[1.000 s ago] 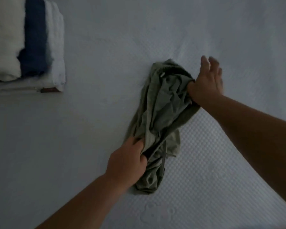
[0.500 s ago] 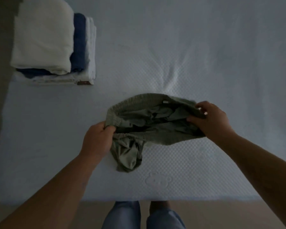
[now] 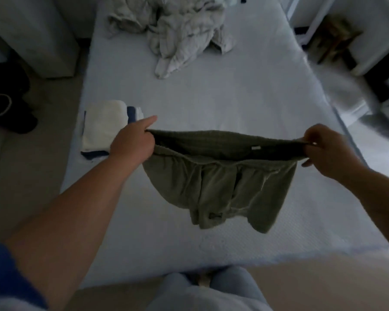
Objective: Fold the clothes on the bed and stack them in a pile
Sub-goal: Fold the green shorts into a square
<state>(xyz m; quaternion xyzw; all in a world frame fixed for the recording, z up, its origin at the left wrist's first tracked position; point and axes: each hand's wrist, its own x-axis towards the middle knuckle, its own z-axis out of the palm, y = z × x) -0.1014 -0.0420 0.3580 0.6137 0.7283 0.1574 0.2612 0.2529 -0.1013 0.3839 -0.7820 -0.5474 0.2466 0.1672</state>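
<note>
Shorts [image 3: 220, 182] now lifted by both hands, pile [image 3: 103, 125] left

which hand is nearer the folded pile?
Left. The left hand overlaps the folded pile in view; the right hand holds the shorts' far end.

The shorts [image 3: 220, 180] are dull green, with a tiny white tag at the waist. The bed [image 3: 245, 104] is white with a small bumpy dot pattern. The pile [image 3: 103, 126] is cream on top, with dark blue and white under it (only the edges show). The heap [image 3: 180, 30] is pale grey-white. The sleeve [image 3: 7, 272] is blue. The floor [image 3: 38, 108] is tan.
</note>
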